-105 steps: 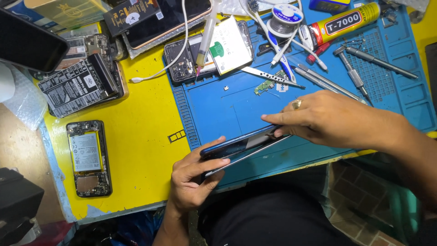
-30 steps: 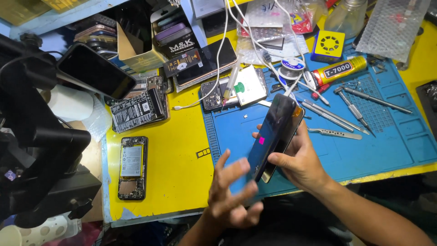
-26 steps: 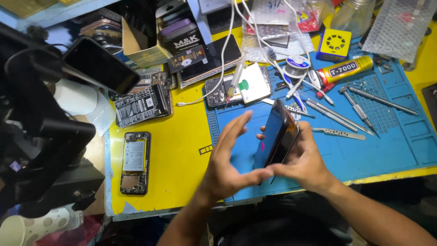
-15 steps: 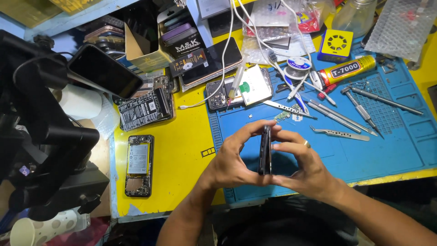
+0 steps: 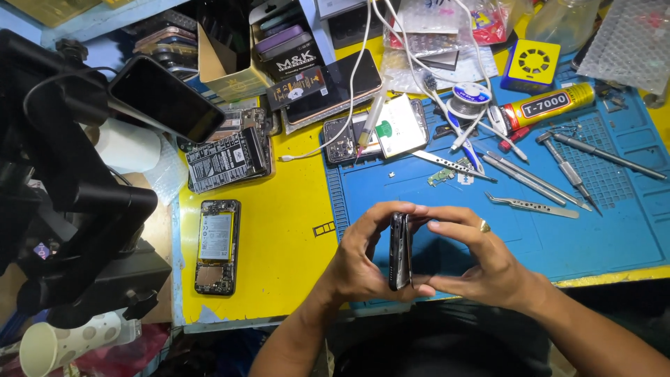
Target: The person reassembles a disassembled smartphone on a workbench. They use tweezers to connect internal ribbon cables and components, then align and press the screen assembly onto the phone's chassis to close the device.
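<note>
A dark smartphone (image 5: pixel 400 251) stands on its edge over the front of the blue work mat (image 5: pixel 614 216), seen edge-on. My left hand (image 5: pixel 363 258) presses its left face, thumb and fingers wrapped around it. My right hand (image 5: pixel 481 258), with a ring on one finger, presses the right face. Both hands squeeze the phone between them.
An opened phone (image 5: pixel 217 246) with its battery showing lies on the yellow table at left. Tweezers (image 5: pixel 534 205), screwdrivers (image 5: pixel 569 171), a glue tube (image 5: pixel 551 108) and a solder spool (image 5: pixel 469 94) lie on the mat's far side. A black stand (image 5: pixel 70 209) fills the left edge; boxes and phones crowd the back.
The phone has turned from tilted screen-up in my right hand to upright on edge. My left hand came in and closed on its other face; both hands moved slightly toward me.
</note>
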